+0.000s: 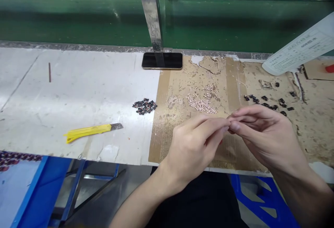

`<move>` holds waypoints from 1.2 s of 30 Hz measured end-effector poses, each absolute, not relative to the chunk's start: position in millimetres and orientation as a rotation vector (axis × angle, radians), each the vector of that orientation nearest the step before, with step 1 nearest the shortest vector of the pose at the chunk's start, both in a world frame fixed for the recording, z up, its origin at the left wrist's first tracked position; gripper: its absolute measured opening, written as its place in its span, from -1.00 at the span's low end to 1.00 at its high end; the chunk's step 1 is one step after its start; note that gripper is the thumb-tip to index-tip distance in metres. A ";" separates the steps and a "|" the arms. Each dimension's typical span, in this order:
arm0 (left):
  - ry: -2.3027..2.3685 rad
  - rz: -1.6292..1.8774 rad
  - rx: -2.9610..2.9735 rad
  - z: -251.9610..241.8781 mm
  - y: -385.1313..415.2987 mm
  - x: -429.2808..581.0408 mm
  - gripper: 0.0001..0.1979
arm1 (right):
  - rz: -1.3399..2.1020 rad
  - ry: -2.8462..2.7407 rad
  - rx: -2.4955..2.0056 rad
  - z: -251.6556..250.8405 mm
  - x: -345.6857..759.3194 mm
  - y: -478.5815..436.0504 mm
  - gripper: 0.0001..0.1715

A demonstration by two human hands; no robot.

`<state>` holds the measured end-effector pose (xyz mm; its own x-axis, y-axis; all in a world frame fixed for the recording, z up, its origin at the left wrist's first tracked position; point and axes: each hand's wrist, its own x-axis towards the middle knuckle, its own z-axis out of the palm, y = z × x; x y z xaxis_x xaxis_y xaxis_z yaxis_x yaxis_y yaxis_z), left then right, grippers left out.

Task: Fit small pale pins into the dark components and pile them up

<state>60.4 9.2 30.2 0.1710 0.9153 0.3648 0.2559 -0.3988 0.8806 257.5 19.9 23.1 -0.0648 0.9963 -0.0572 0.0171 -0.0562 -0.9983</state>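
Observation:
My left hand (194, 148) and my right hand (263, 132) meet fingertip to fingertip above a worn cardboard sheet (235, 82) on the bench. Both pinch together around something too small to make out. Just beyond the hands lies a small heap of tiny pale pink parts (201, 104). A pile of small dark parts (144, 106) sits to the left on the white surface. More dark parts (271, 103) are scattered to the right on the cardboard.
A yellow utility knife (90, 131) lies at the left on the white bench (65, 92). A black phone (162, 60) rests at the foot of a metal post (151, 12). A white printed sheet (300, 50) is at far right. A blue tray (18, 179) stands below left.

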 end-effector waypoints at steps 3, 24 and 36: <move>1.100 1.264 1.708 30.0 5.3 60.1 -0.86 | 1.277 -1.285 -1.205 24.9 256.0 14.4 -0.73; 1.026 1.298 1.454 19.9 -17.8 61.7 -0.89 | 1.164 -1.484 -1.195 29.6 245.8 -22.3 -0.86; 1.373 1.181 1.168 4.4 -27.6 29.7 -0.78 | 0.250 -2.170 -1.327 2.1 258.0 -29.0 -0.80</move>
